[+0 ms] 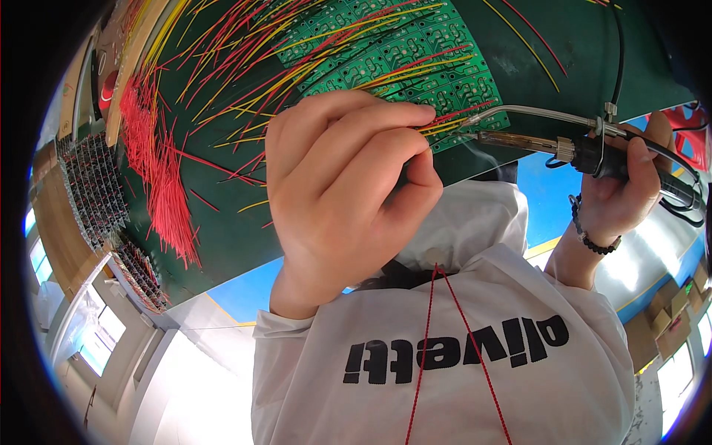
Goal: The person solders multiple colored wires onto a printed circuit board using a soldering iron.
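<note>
My left hand (345,178) is closed in a pinch over the near edge of a green circuit board panel (478,81). Thin red and yellow wires show at its fingertips; the exact grip is partly hidden by the fingers. My right hand (623,189) is wrapped round the dark handle of a soldering iron (589,156). Its tip points left, close to the wire ends, and faint smoke hangs below. A curved metal feed tube (541,111), clamped to the iron, bends toward the same spot. Rows of red, yellow and black wires (334,48) lie across the panel.
On the green work surface (222,245), a thick bundle of red wires (156,170) lies at the left. Beyond it, at the edge, are stacked dark component panels (93,189). A black cable (620,52) runs down to the iron. Something red (690,137) sits at the right.
</note>
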Action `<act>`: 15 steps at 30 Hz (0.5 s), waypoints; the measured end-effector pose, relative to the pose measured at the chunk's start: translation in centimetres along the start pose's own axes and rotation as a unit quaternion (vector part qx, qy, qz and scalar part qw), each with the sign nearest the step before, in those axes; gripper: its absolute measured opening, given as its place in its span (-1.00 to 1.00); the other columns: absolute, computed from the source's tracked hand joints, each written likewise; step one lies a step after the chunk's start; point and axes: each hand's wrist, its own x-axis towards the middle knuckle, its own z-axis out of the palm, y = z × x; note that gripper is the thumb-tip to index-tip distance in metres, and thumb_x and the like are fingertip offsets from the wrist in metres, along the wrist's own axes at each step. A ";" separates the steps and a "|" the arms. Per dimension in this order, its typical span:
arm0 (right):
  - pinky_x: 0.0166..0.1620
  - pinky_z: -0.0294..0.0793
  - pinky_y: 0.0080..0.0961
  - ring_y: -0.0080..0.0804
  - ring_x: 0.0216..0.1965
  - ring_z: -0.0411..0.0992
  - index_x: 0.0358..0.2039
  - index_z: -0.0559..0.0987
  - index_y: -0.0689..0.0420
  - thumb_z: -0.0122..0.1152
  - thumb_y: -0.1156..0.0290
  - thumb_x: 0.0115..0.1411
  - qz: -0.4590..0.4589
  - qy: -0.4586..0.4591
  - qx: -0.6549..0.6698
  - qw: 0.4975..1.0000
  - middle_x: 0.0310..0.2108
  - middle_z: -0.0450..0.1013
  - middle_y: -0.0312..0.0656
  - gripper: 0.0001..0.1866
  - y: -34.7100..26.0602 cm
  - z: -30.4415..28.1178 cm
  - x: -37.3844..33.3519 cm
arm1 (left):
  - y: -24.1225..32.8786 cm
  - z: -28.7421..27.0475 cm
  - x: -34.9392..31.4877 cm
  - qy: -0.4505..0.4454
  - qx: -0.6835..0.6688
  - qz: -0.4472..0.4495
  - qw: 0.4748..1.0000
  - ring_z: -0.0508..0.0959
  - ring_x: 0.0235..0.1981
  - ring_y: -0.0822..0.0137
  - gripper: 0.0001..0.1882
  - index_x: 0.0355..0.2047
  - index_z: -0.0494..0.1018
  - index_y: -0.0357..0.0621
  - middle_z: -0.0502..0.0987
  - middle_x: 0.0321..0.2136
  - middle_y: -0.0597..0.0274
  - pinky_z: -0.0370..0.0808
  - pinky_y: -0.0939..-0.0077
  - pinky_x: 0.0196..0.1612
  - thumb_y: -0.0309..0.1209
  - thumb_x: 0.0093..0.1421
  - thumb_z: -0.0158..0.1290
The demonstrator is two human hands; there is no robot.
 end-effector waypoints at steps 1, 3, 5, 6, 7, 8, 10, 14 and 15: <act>-0.61 0.19 -0.75 -0.68 -0.68 0.21 -0.56 0.27 0.24 -0.04 0.57 -0.08 -0.020 0.000 -0.021 1.000 -0.67 0.29 -0.30 -0.92 0.2 -0.1 0.1 | 0.0 0.0 0.0 0.001 0.001 -0.001 1.000 0.46 -0.44 0.28 -0.83 -0.62 0.44 -0.19 0.54 -0.49 0.27 0.40 0.53 -0.40 -0.65 -0.33 0.08; -0.63 0.17 -0.76 -0.68 -0.70 0.18 -0.52 0.27 0.25 -0.04 0.56 -0.07 -0.018 0.007 -0.017 1.000 -0.67 0.30 -0.29 -0.91 0.3 -0.1 0.2 | -0.1 0.2 0.2 -0.001 0.002 -0.001 1.000 0.46 -0.44 0.28 -0.83 -0.62 0.44 -0.19 0.54 -0.49 0.27 0.40 0.52 -0.40 -0.65 -0.33 0.08; -0.67 0.12 -0.77 -0.70 -0.74 0.13 -0.45 0.28 0.28 -0.05 0.55 -0.06 -0.016 0.020 -0.010 1.000 -0.66 0.32 -0.26 -0.87 0.3 0.2 0.3 | -0.2 0.3 0.3 -0.003 0.003 -0.001 1.000 0.46 -0.44 0.28 -0.83 -0.62 0.44 -0.19 0.54 -0.49 0.27 0.40 0.52 -0.40 -0.65 -0.33 0.08; -0.69 0.10 -0.78 -0.70 -0.76 0.11 -0.42 0.29 0.29 -0.05 0.55 -0.05 -0.015 0.027 -0.006 1.000 -0.66 0.32 -0.25 -0.85 0.3 0.3 0.3 | -0.3 0.3 0.4 0.000 0.002 0.001 1.000 0.46 -0.44 0.28 -0.83 -0.62 0.43 -0.19 0.54 -0.50 0.28 0.40 0.52 -0.40 -0.65 -0.33 0.08; -0.70 0.07 -0.79 -0.71 -0.78 0.09 -0.38 0.29 0.31 -0.06 0.54 -0.04 -0.015 0.034 -0.002 0.999 -0.66 0.33 -0.24 -0.82 0.2 0.5 0.4 | -0.3 0.4 0.6 0.003 0.001 0.004 1.000 0.46 -0.44 0.28 -0.83 -0.62 0.43 -0.19 0.54 -0.50 0.29 0.39 0.52 -0.39 -0.65 -0.34 0.08; -0.72 0.05 -0.80 -0.71 -0.80 0.06 -0.35 0.30 0.32 -0.06 0.53 -0.03 -0.016 0.039 0.004 0.999 -0.66 0.34 -0.22 -0.80 0.0 0.7 0.4 | -0.3 0.2 0.6 0.005 0.003 0.005 1.000 0.46 -0.44 0.28 -0.83 -0.62 0.43 -0.19 0.54 -0.50 0.29 0.39 0.52 -0.39 -0.65 -0.34 0.08; -0.76 0.00 -0.81 -0.72 -0.84 0.01 -0.28 0.31 0.35 -0.07 0.52 -0.01 -0.022 0.049 0.017 0.998 -0.65 0.35 -0.20 -0.74 -0.5 1.1 0.4 | -0.1 -0.2 0.8 0.003 0.014 0.003 1.000 0.46 -0.44 0.29 -0.82 -0.63 0.43 -0.16 0.53 -0.50 0.32 0.37 0.52 -0.37 -0.64 -0.34 0.09; -0.58 0.30 -0.79 -0.82 -0.88 -0.02 -0.23 0.26 0.36 -0.14 0.41 0.08 0.001 0.070 0.027 0.997 -0.70 0.32 -0.30 -0.70 -0.1 0.8 0.2 | 0.0 -0.9 0.8 -0.016 0.023 -0.008 1.000 0.45 -0.42 0.30 -0.82 -0.62 0.43 -0.11 0.52 -0.46 0.38 0.33 0.50 -0.34 -0.61 -0.32 0.12; -0.59 0.29 -0.81 -0.83 -0.88 -0.03 -0.21 0.24 0.37 -0.14 0.41 0.08 0.004 0.031 0.045 0.999 -0.70 0.32 -0.30 -0.68 0.2 0.2 0.4 | 0.1 -1.2 0.7 -0.001 0.042 0.001 0.999 0.45 -0.42 0.30 -0.82 -0.62 0.43 -0.11 0.52 -0.46 0.38 0.33 0.50 -0.34 -0.61 -0.32 0.12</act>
